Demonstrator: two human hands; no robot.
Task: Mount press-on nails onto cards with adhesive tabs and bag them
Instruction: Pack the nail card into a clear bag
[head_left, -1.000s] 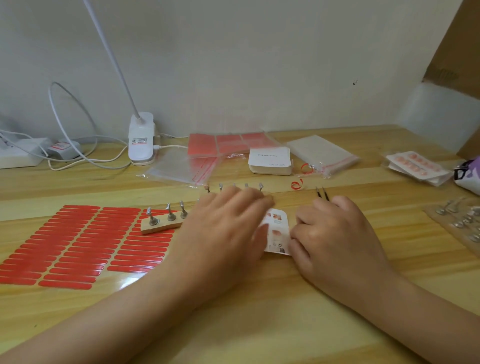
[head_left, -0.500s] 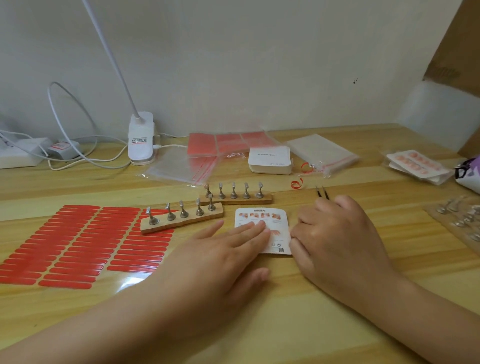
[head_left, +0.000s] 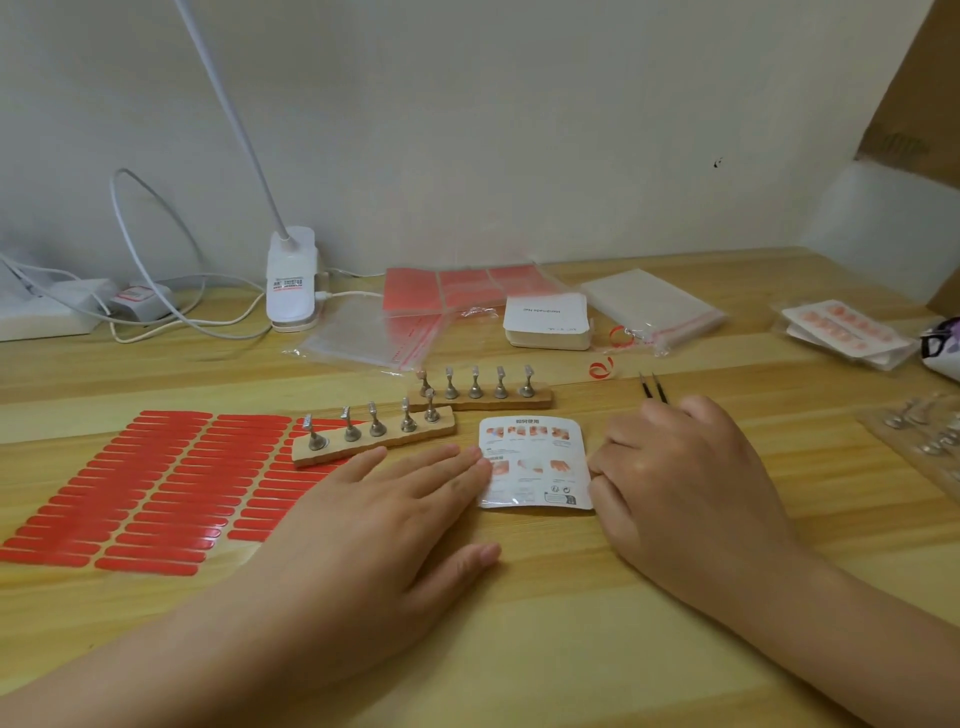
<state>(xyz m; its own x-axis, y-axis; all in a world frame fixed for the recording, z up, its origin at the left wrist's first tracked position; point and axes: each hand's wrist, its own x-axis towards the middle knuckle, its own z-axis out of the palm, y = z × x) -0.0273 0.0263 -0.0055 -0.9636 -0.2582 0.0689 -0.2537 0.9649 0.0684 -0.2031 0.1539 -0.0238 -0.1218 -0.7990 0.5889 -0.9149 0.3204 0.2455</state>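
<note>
A white printed card (head_left: 535, 462) lies flat on the wooden table between my hands. My left hand (head_left: 384, 509) rests palm down with straight fingers, fingertips at the card's left edge. My right hand (head_left: 685, 478) is curled around black tweezers (head_left: 653, 387), whose tips stick out past my knuckles; its fingers touch the card's right edge. Two wooden bars with metal nail stands (head_left: 374, 434) (head_left: 483, 392) sit just behind the card. A sheet of red adhesive tabs (head_left: 150, 488) lies at the left.
At the back are a stack of white cards (head_left: 548, 319), clear bags (head_left: 652, 306) (head_left: 363, 332), red sheets (head_left: 457, 286), and a clip lamp (head_left: 291, 280) with cables. Bagged nail cards (head_left: 841, 332) and loose metal stands (head_left: 930, 431) are at the right.
My left hand has drawn back toward me and left, off the card and stands, uncovering both wooden bars and the card. My right hand has stayed put.
</note>
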